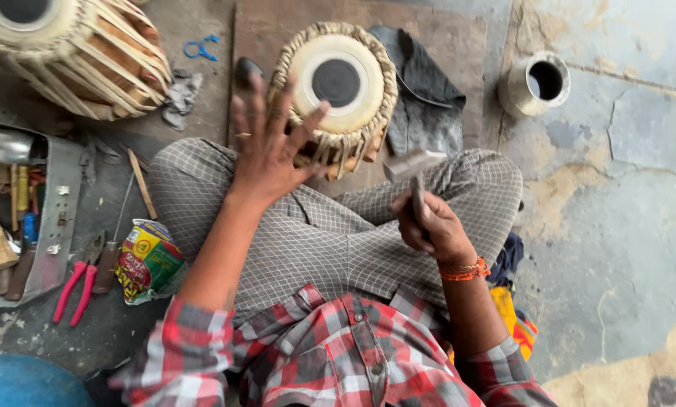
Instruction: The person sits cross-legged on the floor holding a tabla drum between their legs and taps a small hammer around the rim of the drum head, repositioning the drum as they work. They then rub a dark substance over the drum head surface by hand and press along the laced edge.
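Note:
A small tabla drum (pixel 340 81) with a cream head and black centre spot rests against my crossed legs, laced with straps and wooden pegs. My left hand (pixel 266 143) is raised beside the drum's left edge, fingers spread, a ring on one finger, holding nothing. My right hand (pixel 432 226) grips the handle of a small metal hammer (pixel 413 162), whose head hovers just right of the drum's lower rim. An orange thread band circles my right wrist.
A second, larger tabla (pixel 74 45) lies at the top left. A metal tool tray (pixel 44 218), red-handled pliers (pixel 78 286), a colourful packet (pixel 149 260), blue scissors (pixel 201 48), a dark cloth (pixel 421 90) and a metal pot (pixel 538 81) surround me on the cracked floor.

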